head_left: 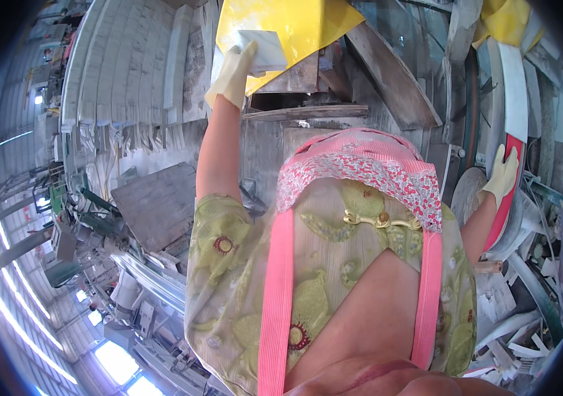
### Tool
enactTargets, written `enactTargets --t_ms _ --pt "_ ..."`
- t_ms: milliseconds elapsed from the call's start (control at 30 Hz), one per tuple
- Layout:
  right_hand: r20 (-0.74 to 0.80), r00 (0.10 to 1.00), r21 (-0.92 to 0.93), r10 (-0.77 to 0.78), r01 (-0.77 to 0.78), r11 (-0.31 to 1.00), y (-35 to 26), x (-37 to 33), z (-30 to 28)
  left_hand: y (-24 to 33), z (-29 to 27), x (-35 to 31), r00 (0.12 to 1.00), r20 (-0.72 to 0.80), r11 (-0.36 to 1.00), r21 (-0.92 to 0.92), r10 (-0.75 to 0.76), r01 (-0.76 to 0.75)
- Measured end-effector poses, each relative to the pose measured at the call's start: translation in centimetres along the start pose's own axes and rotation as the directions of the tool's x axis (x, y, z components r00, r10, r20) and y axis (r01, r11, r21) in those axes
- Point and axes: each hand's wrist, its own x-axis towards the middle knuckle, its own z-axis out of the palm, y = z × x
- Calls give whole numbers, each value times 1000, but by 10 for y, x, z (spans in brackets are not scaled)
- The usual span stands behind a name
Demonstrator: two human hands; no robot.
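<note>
My left hand [231,78], in a cream rubber glove, grips a white, grey-veined stone tile [263,51] by its near left edge. The tile is over a yellow sheet [308,26] that drapes a stand at the top of the view. Far to the right, my right hand [502,175], gloved in the same way, lies on a long red strip [507,208]. Its fingers are stretched out and a little apart, and nothing shows in them. Just beyond the fingertips, a white strip [514,92] lies in line with the red one.
Many pale slabs [123,72] stand in a row at the upper left. Weathered boards [394,79] lean beside the yellow sheet. A large flat panel [156,204] lies at the left. Broken white pieces [519,350] litter the lower right. Another yellow cloth [502,20] hangs at the upper right.
</note>
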Motion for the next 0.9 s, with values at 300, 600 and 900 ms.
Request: enactTargets --t_ms 300,600,900 --pt "267 767 953 -584 -120 278 -209 -52 -38 30 43 -1 958 247 942 -331 143 -55" --pt "351 514 936 -783 -197 291 -301 -80 -57 52 112 -27 854 477 901 -433 208 23" --pt "369 501 928 -783 -245 281 -309 -73 -36 30 122 -12 821 551 766 -590 152 254"
